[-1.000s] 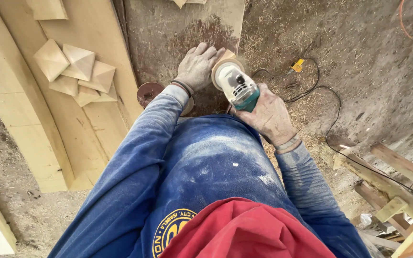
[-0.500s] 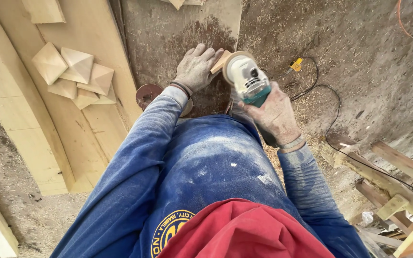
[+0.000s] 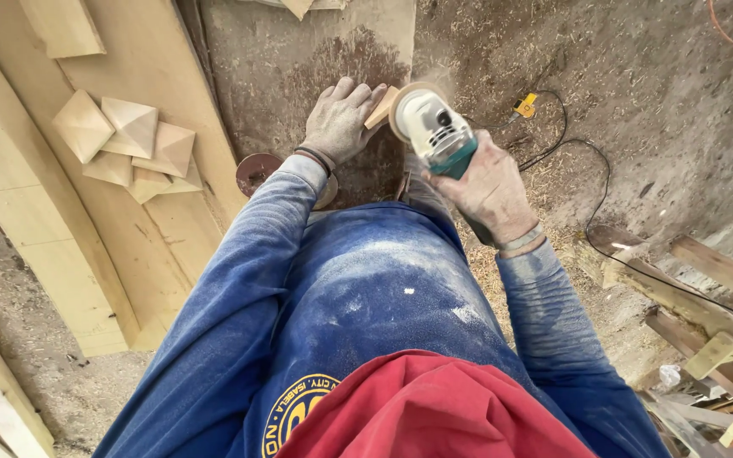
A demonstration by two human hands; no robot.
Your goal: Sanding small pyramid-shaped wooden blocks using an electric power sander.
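The left hand presses a small pale wooden block with fingers spread flat over it on the dusty brown board. The right hand is wrapped tight round a white and teal angle grinder (its disc meets the block's edge). Pale pyramid-shaped wooden caps lie piled on the plank to the left.
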